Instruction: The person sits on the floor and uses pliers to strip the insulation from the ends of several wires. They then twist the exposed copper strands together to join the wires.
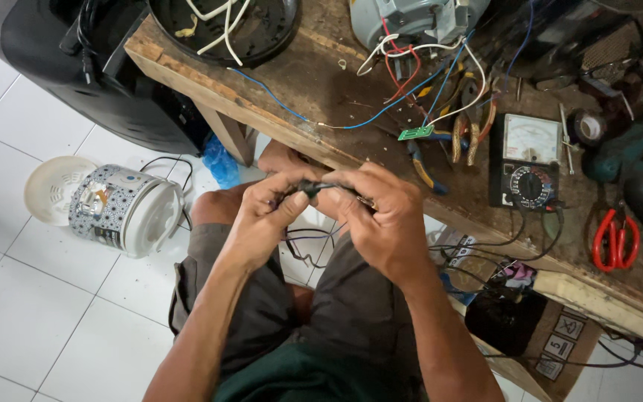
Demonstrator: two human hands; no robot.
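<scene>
Both my hands meet over my lap: left hand (262,219) and right hand (381,223) pinch a small black part (320,187), fingers clenched on its two ends. Thin dark wires (303,246) dangle just below my fingers. If I twist too hard, I judge the part could slip and drop between my knees, or a wire could tear loose. Beyond my fingers stands the table (314,89); right of them a meter (530,160) and red snips (615,238). Lower right, a brown box (552,339) bears square white symbol labels.
</scene>
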